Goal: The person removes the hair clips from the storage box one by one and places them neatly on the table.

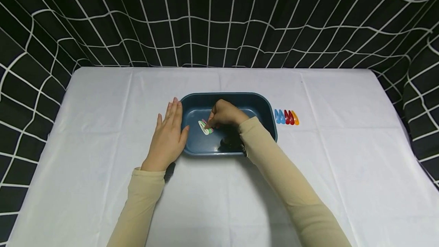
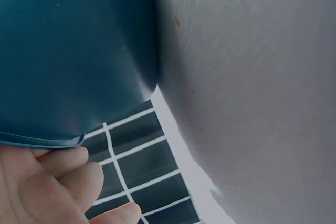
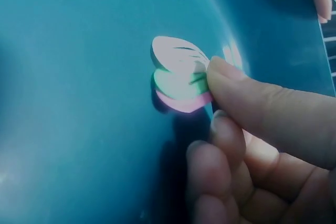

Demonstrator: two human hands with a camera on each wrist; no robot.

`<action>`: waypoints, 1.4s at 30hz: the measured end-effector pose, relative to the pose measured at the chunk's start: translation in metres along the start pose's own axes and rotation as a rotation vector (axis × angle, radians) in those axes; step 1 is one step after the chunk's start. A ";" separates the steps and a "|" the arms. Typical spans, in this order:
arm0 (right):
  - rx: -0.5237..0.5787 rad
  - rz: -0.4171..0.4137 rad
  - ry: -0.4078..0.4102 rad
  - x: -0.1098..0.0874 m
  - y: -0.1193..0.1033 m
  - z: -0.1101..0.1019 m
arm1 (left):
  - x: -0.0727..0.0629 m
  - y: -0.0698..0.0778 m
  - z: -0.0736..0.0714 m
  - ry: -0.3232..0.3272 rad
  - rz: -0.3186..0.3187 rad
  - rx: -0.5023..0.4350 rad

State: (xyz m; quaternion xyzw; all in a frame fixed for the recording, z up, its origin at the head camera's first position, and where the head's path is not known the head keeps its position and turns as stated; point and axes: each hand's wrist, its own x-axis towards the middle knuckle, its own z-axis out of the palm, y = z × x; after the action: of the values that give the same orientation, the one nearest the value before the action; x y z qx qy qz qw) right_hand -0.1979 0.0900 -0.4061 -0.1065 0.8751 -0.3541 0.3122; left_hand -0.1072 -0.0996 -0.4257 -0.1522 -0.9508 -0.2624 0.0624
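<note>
An even dark teal blue is shown by the tray (image 1: pixel 197 144). Against it, a white clip (image 3: pixel 176 53), a light green clip (image 3: pixel 174 84) and a pink clip (image 3: pixel 184 103) are seen. Outside it, two light blue clips (image 1: pixel 282 116), two deep red clips (image 1: pixel 291 117) and one orange-yellow clip (image 1: pixel 295 118) are shown. The table (image 1: pixel 85 163) is covered with plain white cloth (image 1: pixel 192 209). The black backdrop (image 1: pixel 199 1) is patterned with a grid by the white net (image 1: pixel 189 17). Both sleeves (image 1: pixel 137 209) are coloured plain beige.

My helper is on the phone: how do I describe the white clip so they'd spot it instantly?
On the white table sits a dark blue tray. Inside it, the right hand holds overlapping clips. The white clip is at one end, unlike its coloured neighbours, a green clip and a pink clip.
</note>
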 end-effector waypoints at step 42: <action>0.191 0.003 -0.061 -0.030 0.014 -0.030 | -0.001 0.001 0.000 0.010 -0.002 -0.009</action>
State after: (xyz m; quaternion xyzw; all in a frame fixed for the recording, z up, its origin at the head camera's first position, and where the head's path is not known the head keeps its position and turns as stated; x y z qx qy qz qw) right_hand -0.1933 0.1288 -0.3847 -0.0857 0.8276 -0.4322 0.3478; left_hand -0.1065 -0.0989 -0.4257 -0.1502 -0.9495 -0.2673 0.0664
